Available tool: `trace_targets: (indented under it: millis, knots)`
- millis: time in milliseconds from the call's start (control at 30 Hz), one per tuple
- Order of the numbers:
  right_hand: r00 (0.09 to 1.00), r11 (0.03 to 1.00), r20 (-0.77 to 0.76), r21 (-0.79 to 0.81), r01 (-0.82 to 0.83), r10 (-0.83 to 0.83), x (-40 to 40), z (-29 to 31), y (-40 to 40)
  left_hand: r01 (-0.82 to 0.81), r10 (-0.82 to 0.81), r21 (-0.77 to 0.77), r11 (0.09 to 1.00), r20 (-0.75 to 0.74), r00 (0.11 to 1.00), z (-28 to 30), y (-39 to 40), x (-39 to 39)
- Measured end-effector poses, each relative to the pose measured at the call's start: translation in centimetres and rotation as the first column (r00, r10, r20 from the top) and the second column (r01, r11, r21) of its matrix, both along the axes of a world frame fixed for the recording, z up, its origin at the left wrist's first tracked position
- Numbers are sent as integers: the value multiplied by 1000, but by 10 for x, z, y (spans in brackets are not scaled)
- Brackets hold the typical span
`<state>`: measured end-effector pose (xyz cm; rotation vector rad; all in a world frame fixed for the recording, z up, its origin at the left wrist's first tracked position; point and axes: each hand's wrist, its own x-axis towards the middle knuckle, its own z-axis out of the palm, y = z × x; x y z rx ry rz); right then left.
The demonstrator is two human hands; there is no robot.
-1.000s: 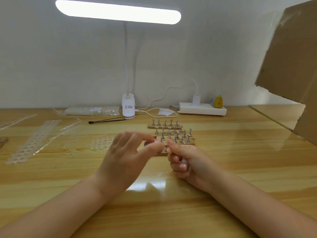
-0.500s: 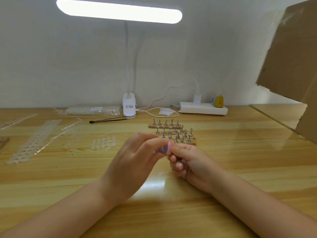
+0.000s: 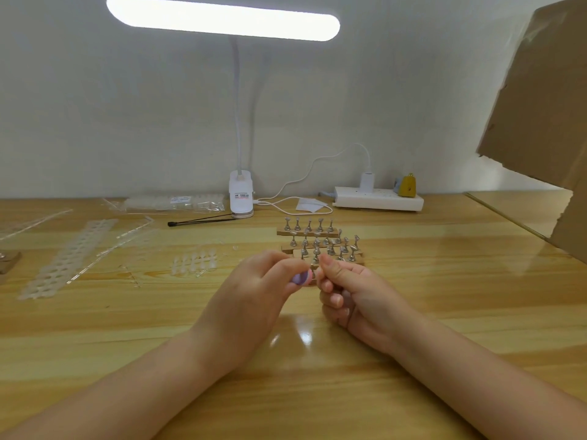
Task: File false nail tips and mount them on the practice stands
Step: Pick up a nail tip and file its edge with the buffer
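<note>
Two bare hands close together above the wooden desk (image 3: 444, 312), just in front of the practice stands (image 3: 320, 242). Left hand (image 3: 254, 300) curled, thumb and fingers pinching a small purple file (image 3: 301, 277) whose rounded end pokes out toward the other hand. Right hand (image 3: 355, 296) curled too, thumb pressed against forefinger as if pinching something tiny; whether a nail tip sits there cannot be told, too small and hidden by the fingers. File end and right fingertips nearly touching. Behind the hands, rows of small metal stands upright on wooden bases, grouped near mid-desk. To the left of them, a short cluster of clear nail tips (image 3: 193, 263) lying flat on the desk, and farther left a long clear strip with empty sockets (image 3: 70, 258), laid at a slant. Along the back edge, a clear bag of nail tips (image 3: 171, 203), the white clamp base of a lamp (image 3: 241, 198) with its lit bar overhead, a thin black tool (image 3: 200, 220) lying beside the base, and a white power strip (image 3: 378, 201) with a plug and cable. At the right, a tilted sheet of brown cardboard (image 3: 540, 106).
</note>
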<state>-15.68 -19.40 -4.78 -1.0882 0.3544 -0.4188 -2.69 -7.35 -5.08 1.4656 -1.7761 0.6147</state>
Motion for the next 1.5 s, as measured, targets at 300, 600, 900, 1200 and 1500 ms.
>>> trace_targets:
  millis: [300,600,900,1200,1500]
  knots:
    - [995,999,-94,-34,-43,40,-1,4,1,-55,109,-158,986,355,929,-1,0,13]
    - [983,985,-114,-84,-152,142,-2,5,0,17,50,-167,986,390,919,-3,-2,1]
    - [989,991,-95,-68,-116,109,-2,5,0,24,57,-195,980,402,914,-3,-1,0]
    - [990,987,-70,-93,-128,122,-2,4,1,45,41,-198,979,413,910,-4,-1,-1]
    - [993,991,-79,-93,-91,84,-2,3,2,49,43,-220,974,395,918,-3,1,-2]
